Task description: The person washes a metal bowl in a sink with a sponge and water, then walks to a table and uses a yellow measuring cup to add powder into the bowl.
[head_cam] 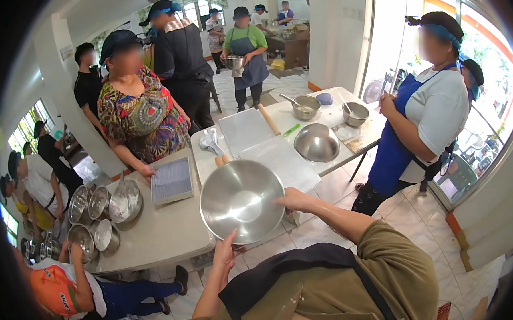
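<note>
A large stainless steel mixing bowl (245, 190) is held out in front of me, its bare, shiny inside facing up towards the camera. My left hand (226, 252) grips its near rim, and my right hand (296, 200) grips the rim on the right. Past the bowl's far edge, two wooden handles (222, 160) show on the table, beside a pale crumpled cloth or bag (210, 140). Translucent plastic sheets (278, 159) lie partly behind the bowl. An upside-down steel bowl (316, 142) rests further right.
A tray of purple mixture (171, 181) lies left, touched by another person's hand (146, 172). Several used bowls (125, 200) stand beyond it. A rolling pin (268, 119), green-handled tool (291, 130), purple dough (324, 98) and two bowls (305, 107) occupy the far table. A person in a blue apron (403, 128) stands right.
</note>
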### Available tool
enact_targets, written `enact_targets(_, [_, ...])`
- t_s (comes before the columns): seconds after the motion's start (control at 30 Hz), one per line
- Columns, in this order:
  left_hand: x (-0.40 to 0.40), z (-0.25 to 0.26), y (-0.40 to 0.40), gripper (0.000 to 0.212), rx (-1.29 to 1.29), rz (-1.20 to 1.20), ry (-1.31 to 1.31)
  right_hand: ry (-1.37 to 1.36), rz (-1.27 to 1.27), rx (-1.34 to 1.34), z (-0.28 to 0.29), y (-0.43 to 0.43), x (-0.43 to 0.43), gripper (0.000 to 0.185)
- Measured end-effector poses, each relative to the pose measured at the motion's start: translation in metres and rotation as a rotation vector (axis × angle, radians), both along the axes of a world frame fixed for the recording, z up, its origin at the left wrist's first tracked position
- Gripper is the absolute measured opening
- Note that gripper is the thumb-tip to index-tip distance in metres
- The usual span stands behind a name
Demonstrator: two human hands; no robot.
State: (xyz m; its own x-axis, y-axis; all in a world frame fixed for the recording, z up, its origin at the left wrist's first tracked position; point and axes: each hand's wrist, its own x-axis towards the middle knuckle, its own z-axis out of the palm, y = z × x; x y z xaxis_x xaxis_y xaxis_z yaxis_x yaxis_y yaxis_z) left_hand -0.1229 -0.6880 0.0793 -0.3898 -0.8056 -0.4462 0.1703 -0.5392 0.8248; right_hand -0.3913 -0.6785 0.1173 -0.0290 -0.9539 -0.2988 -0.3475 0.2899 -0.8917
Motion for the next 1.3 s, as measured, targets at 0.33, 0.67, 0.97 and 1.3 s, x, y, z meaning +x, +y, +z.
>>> enact_targets(0.33, [0.027,-0.012,-0.018,0.030,-0.042,-0.043,0.051,-0.007,-0.032,0.072,0.012,-0.008,0.036,0.034])
enact_targets(0.67, [0.043,-0.010,-0.027,0.032,-0.021,-0.008,-0.040,0.035,-0.055,0.029,0.011,-0.013,0.061,0.030])
enact_targets(0.97, [0.065,-0.011,-0.027,0.035,-0.098,-0.114,-0.117,0.006,-0.083,0.030,0.004,-0.014,0.077,0.030])
enact_targets(1.3, [0.079,-0.017,-0.034,0.035,-0.036,-0.170,-0.130,0.077,-0.084,0.033,-0.005,-0.020,0.082,0.029])
